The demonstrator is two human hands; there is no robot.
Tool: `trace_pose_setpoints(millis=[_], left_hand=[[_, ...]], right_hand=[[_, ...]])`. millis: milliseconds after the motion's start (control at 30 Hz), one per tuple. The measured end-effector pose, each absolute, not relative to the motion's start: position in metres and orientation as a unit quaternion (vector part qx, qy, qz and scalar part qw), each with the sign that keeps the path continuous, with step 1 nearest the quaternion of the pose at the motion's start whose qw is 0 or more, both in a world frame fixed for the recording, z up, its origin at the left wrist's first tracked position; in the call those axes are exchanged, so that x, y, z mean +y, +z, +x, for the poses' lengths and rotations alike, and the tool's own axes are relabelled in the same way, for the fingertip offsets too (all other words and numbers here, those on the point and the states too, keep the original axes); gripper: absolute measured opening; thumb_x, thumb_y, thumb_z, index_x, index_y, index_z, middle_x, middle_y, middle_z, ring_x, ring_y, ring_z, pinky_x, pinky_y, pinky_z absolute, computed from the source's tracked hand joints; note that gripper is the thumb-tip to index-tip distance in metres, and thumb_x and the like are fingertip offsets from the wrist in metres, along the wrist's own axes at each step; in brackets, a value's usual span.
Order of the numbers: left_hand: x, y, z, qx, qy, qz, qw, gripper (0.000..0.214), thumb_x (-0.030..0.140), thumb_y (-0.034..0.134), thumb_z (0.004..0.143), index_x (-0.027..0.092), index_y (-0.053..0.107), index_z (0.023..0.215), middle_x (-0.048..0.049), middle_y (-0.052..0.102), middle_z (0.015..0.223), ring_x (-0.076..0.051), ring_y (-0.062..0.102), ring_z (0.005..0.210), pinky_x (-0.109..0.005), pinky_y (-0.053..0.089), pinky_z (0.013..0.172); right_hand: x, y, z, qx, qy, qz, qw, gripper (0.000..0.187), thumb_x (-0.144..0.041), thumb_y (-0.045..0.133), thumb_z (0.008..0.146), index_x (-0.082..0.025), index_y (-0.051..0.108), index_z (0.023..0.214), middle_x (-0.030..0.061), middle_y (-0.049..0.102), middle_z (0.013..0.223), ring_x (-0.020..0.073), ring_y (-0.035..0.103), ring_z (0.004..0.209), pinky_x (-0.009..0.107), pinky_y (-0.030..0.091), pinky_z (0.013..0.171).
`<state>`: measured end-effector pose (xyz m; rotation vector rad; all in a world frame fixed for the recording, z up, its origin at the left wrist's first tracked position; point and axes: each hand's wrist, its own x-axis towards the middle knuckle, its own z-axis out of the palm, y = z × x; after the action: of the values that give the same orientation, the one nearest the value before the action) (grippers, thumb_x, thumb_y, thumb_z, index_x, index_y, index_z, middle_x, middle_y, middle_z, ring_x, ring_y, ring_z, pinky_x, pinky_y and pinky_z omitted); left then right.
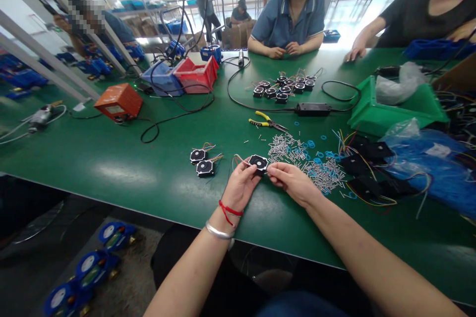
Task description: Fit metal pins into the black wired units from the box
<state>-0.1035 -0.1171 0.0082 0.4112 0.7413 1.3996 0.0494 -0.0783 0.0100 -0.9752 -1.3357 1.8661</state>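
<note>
My left hand (241, 185) is closed around a small black octagonal part (258, 163) with a white centre and coloured wires trailing left. My right hand (292, 181) pinches at the part's right edge, fingers pressed together; what it holds there is too small to make out. Both hands hover just above the green table (122, 163). Two similar black parts (202, 162) with wires lie to the left. A scatter of small silver pins (297, 153) and blue rings (311, 144) lies just beyond my right hand.
Yellow-handled pliers (265, 122) lie past the pins. More black parts (284, 88), a black power adapter (313, 109), a green bin (375, 114), red and blue bins (195, 75), an orange box (119, 102) and blue bags (435, 158) surround. Other people sit across the table.
</note>
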Motion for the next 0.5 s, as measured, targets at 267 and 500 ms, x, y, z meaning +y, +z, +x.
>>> trace_pose_setpoints(millis=[267,500], left_hand=[[-0.1163,0.0115,-0.1018,0.357,0.637,0.179,0.659,0.036,0.012,0.064,0.071,0.02,0.053,0.104,-0.0019,0.061,0.097,-0.012,0.058,0.086,-0.025,0.042,0.08],[-0.117,0.0143,-0.0994,0.367,0.644,0.173,0.648,0.035,0.012,0.064,0.07,0.02,0.053,0.102,-0.0007,0.06,0.094,-0.011,0.057,0.084,-0.024,0.041,0.079]], right_hand=[[-0.0826,0.0041,0.0422,-0.472,0.705,-0.397,0.35,0.03,-0.042,0.067,0.072,-0.015,0.062,0.081,-0.0007,0.054,0.064,0.008,0.042,0.054,0.021,0.031,0.05],[-0.0855,0.007,0.0402,-0.452,0.715,-0.39,0.364,0.026,-0.038,0.067,0.072,-0.014,0.061,0.081,-0.0005,0.056,0.064,0.0076,0.044,0.055,0.021,0.033,0.053]])
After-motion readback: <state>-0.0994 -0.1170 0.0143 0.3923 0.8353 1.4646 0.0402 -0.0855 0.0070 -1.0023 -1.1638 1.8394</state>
